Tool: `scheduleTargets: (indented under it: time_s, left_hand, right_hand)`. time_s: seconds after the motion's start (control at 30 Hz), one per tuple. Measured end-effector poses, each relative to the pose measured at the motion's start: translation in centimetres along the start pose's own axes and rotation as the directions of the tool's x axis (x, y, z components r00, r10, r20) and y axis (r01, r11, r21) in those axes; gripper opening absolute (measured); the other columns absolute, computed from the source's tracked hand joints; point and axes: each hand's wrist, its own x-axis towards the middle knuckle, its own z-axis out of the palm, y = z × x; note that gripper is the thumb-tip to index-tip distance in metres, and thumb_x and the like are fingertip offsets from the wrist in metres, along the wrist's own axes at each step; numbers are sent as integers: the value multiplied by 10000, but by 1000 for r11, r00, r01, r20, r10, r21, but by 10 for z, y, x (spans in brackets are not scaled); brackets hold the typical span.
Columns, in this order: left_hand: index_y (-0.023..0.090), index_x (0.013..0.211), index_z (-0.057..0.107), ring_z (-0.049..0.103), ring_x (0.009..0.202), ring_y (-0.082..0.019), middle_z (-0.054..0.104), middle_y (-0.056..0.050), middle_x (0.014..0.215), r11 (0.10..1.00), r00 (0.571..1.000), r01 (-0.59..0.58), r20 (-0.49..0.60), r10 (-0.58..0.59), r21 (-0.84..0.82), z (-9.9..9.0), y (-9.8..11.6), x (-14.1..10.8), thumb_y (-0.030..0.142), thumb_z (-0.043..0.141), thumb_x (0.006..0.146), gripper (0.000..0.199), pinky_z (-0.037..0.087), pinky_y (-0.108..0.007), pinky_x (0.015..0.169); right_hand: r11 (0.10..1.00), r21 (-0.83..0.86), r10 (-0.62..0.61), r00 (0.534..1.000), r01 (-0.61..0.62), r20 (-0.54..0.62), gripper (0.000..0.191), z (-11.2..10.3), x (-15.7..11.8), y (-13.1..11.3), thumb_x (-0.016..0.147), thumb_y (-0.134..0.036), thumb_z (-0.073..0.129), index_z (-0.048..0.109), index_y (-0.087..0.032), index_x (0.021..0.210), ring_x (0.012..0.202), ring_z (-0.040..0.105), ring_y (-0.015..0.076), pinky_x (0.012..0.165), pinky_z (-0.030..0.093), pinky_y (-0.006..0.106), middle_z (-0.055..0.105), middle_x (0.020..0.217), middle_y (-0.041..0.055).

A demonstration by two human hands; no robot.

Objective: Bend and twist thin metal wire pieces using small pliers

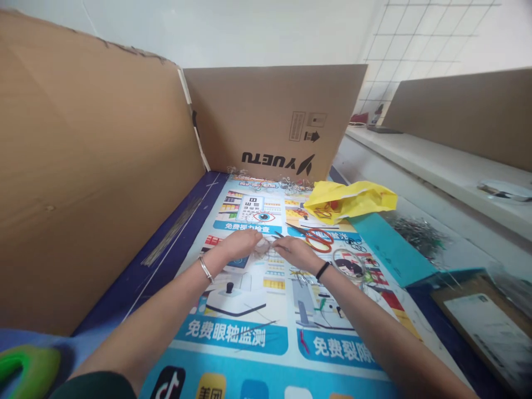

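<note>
My left hand [244, 244] is closed, its fingers pinched on a small pale, whitish coil that looks like thin wire [262, 246]. Facing it, my right hand [296, 252] is also closed, fingertips pressed together at the coil's right side; what lies between them is too small to name. Just beyond the right hand lie scissors with orange-red handles [320, 239], blades pointing left. A pale ring-shaped coil [348, 264] lies right of my right wrist, and small black loops [355, 244] are beside it.
A printed poster [233, 339] covers the table. Cardboard panels [266, 111] stand at the back and left. A yellow bag [353, 198], a blue box flap [394, 249] and tangled metallic strands [418, 235] are on the right. Straight thin rods [172, 230] lie left; a green object [31, 366] is near-left.
</note>
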Motion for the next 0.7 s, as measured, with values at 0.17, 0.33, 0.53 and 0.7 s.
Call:
scheduleTargets:
  time_s: [0.17, 0.33, 0.53, 0.7]
  left_hand:
    - [191, 786, 503, 569, 706, -150, 601, -15, 762, 976, 972, 181, -131, -196, -121, 11, -6, -10, 128, 414, 773, 109, 414, -240, 613]
    - [205, 845, 483, 578, 690, -126, 615, 15, 763, 922, 913, 290, -213, -347, -257, 26, -9, -11, 141, 431, 768, 113, 409, -222, 599]
    - [224, 1029, 451, 593, 663, -134, 631, 25, 741, 882, 883, 304, -240, -403, -361, 32, -11, -8, 125, 470, 751, 295, 395, -228, 573]
    - [239, 945, 503, 602, 694, -144, 636, 25, 734, 871, 901, 271, -210, -379, -409, 29, -14, -8, 151, 480, 766, 200, 400, -235, 589]
  right_hand:
    - [986, -163, 35, 998, -27, 46, 251, -2, 9, -1, 872, -215, 422, 634, -237, 1003, 877, 611, 135, 706, 414, 213, 672, 961, 13]
    - [939, -342, -16, 995, 48, 95, 199, 3, 25, -16, 848, -170, 445, 616, -182, 949, 855, 618, 188, 667, 419, 252, 671, 904, 79]
    - [829, -482, -156, 945, 284, 289, 165, 6, 45, -37, 795, -45, 458, 599, -125, 762, 690, 624, 187, 596, 410, 264, 654, 714, 101]
    - [760, -520, -208, 904, 390, 375, 196, 3, 56, -47, 813, -45, 425, 601, -110, 758, 699, 620, 207, 574, 406, 282, 643, 714, 119]
